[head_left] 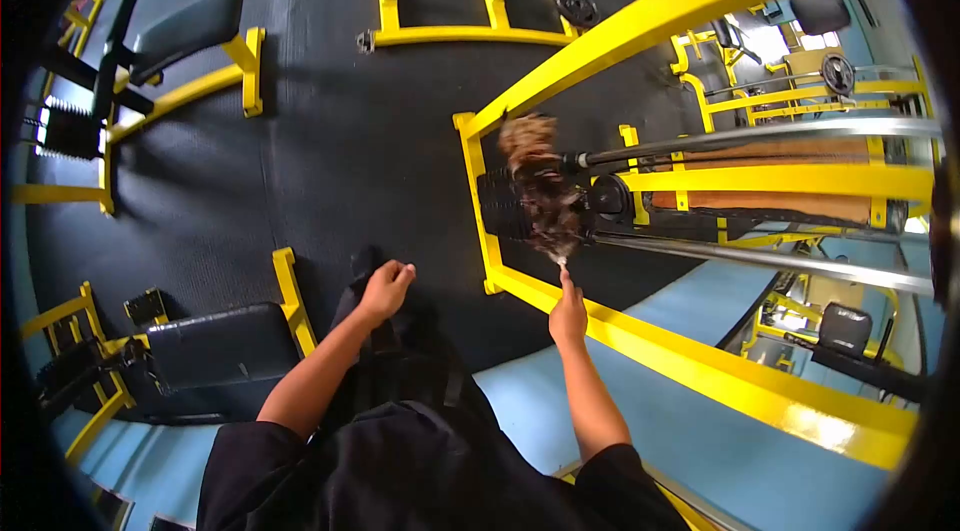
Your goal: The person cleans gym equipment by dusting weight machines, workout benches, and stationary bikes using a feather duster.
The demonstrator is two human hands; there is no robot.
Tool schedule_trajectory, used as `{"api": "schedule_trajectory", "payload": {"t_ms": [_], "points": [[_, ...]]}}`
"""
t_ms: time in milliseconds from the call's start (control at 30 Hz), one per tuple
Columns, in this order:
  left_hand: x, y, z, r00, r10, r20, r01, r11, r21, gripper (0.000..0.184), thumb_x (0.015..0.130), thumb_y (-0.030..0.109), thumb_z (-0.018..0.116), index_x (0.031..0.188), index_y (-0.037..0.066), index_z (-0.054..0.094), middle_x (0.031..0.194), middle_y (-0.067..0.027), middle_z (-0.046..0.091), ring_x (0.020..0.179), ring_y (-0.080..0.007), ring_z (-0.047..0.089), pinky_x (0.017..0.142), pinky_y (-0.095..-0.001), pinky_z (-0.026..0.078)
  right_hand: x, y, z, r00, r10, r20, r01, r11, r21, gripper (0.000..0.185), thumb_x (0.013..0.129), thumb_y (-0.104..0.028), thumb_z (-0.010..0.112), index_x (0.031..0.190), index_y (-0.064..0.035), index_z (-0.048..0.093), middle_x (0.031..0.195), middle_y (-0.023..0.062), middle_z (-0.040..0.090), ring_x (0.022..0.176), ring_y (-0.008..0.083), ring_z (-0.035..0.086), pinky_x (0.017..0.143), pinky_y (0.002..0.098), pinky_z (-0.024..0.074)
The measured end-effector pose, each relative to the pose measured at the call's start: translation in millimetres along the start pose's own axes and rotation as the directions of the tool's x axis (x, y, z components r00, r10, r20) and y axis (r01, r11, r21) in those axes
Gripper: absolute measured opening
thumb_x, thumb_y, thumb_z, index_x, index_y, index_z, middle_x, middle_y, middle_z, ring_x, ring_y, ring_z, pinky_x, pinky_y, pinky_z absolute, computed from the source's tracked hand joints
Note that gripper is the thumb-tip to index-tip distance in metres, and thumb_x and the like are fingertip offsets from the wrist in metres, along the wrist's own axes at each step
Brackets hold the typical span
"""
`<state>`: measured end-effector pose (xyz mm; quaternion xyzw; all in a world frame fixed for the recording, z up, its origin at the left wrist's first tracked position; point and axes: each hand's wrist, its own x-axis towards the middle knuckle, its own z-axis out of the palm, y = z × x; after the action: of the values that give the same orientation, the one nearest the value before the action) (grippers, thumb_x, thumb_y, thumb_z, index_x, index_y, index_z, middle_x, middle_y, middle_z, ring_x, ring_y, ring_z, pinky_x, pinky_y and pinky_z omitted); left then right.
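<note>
My right hand [568,314] grips the light handle of a feather duster [548,193], its brown feathers smeared by motion. The duster reaches across the black weight stack [502,204] of a yellow-framed machine, in front of the guide rods' lower ends. Whether the feathers touch the plates I cannot tell. My left hand [387,291] hangs over the dark floor near my leg, its fingers curled in and nothing visible in them.
The machine's yellow frame [640,331] rises close to my right arm. Two steel guide rods [770,263] run along it. To the left stand padded benches, one with a black pad [222,346]. Another yellow frame [470,34] stands ahead on the black rubber floor [350,151].
</note>
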<state>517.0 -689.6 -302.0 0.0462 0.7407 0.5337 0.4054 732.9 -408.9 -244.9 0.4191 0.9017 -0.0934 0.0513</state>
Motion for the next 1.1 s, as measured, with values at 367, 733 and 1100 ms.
{"api": "schedule_trajectory", "payload": {"t_ms": [367, 733, 1100], "points": [[66, -62, -42, 0.991, -0.13, -0.009, 0.127, 0.981, -0.147, 0.026, 0.097, 0.026, 0.054, 0.102, 0.0, 0.058, 0.077, -0.0019, 0.054, 0.073, -0.0102, 0.05, 0.07, -0.0272, 0.043, 96, -78, 94, 0.916, 0.164, 0.367, -0.057, 0.956, -0.286, 0.055, 0.091, -0.005, 0.048, 0.143, -0.0193, 0.04, 0.116, 0.0207, 0.059, 0.108, 0.0383, 0.059, 0.09, 0.0464, 0.0476], [73, -123, -55, 0.963, -0.267, -0.025, 0.258, 0.948, -0.184, 0.022, 0.097, 0.021, 0.055, 0.107, 0.001, 0.058, 0.077, -0.0008, 0.051, 0.071, -0.0093, 0.048, 0.067, -0.025, 0.042, 127, -100, 190, 0.747, 0.368, 0.554, -0.045, 0.858, -0.511, 0.045, 0.094, -0.01, 0.047, 0.139, -0.0181, 0.044, 0.121, 0.0199, 0.059, 0.111, 0.0373, 0.06, 0.091, 0.0464, 0.0492], [89, -125, -83, 0.95, -0.311, -0.036, 0.292, 0.921, -0.257, 0.025, 0.096, 0.023, 0.057, 0.108, 0.002, 0.059, 0.08, -0.0007, 0.052, 0.074, -0.0096, 0.048, 0.07, -0.0255, 0.042, 42, -47, 58, 0.842, 0.223, 0.492, 0.021, 0.897, -0.442, 0.059, 0.086, -0.005, 0.054, 0.141, -0.0186, 0.04, 0.109, 0.022, 0.059, 0.094, 0.0416, 0.06, 0.08, 0.0504, 0.0491]]}}
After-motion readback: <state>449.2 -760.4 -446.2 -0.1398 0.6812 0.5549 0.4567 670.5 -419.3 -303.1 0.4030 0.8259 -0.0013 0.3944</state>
